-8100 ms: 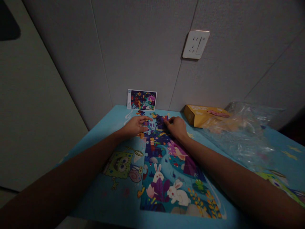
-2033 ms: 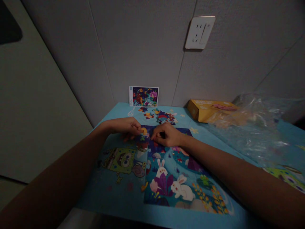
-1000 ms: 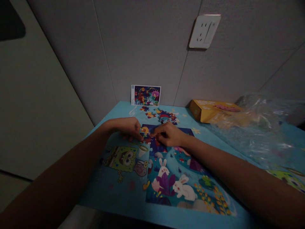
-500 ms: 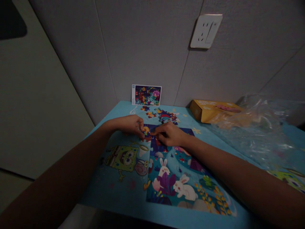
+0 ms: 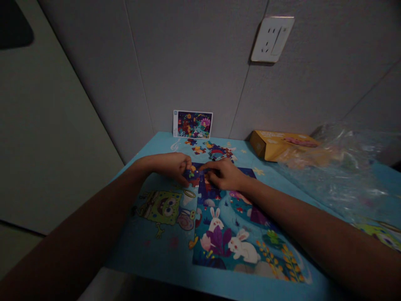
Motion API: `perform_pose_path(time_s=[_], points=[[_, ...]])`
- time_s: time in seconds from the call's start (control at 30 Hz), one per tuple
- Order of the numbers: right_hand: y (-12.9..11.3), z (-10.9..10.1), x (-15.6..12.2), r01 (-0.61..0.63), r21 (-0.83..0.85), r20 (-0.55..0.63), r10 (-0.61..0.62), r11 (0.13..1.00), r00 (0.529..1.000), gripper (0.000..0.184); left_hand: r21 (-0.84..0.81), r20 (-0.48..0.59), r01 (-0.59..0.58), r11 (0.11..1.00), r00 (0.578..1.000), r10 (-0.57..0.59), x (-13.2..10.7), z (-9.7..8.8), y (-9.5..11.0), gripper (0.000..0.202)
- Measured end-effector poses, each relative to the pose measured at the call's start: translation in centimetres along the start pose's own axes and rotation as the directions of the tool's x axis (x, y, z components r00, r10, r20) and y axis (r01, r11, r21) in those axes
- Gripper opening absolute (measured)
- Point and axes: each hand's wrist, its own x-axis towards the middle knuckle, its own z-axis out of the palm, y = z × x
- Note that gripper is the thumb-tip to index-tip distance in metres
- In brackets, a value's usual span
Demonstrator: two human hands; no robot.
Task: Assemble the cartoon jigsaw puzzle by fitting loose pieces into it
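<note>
A partly assembled jigsaw puzzle (image 5: 225, 217) with white rabbits, plants and a blue stream lies flat on the table. My left hand (image 5: 175, 165) pinches the left side of a dark puzzle piece (image 5: 194, 179) with orange and green on it, at the puzzle's upper left edge. My right hand (image 5: 227, 173) rests on the upper part of the puzzle, index finger stretched to the seam beside that piece and thumb apart from it. Loose puzzle pieces (image 5: 199, 150) lie beyond my hands, with a heap of more pieces (image 5: 221, 153) to their right.
A picture card (image 5: 193, 124) of the puzzle leans against the wall. A yellow box (image 5: 282, 144) and crumpled clear plastic wrap (image 5: 335, 179) are at the right. The blue table cover (image 5: 150, 255) carries cartoon prints. A wall socket (image 5: 272, 39) is above.
The puzzle piece now sits flatter against the puzzle's edge. My right index finger has moved slightly up along the seam, and my left fingers have shifted a little.
</note>
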Motion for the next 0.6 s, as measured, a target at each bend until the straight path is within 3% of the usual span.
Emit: perform_pose_path(time_s=[0.23, 0.4, 0.6], points=[[-0.1, -0.1, 0.0, -0.006, 0.01, 0.036, 0.005, 1.0, 0.999, 0.029, -0.046, 0.004, -0.088, 0.995, 0.996, 0.088, 0.1, -0.1, 0.1, 0.042], [-0.6, -0.3, 0.1, -0.037, 0.004, 0.112, 0.037, 0.999, 0.993, 0.02, -0.153, 0.039, -0.045, 0.987, 0.998, 0.052, 0.1, -0.2, -0.1, 0.038], [-1.6, -1.0, 0.4, -0.09, -0.136, 0.193, 0.115, 0.987, 0.974, 0.041, -0.174, 0.012, -0.128, 0.976, 0.991, 0.132, 0.1, -0.1, -0.2, 0.033]])
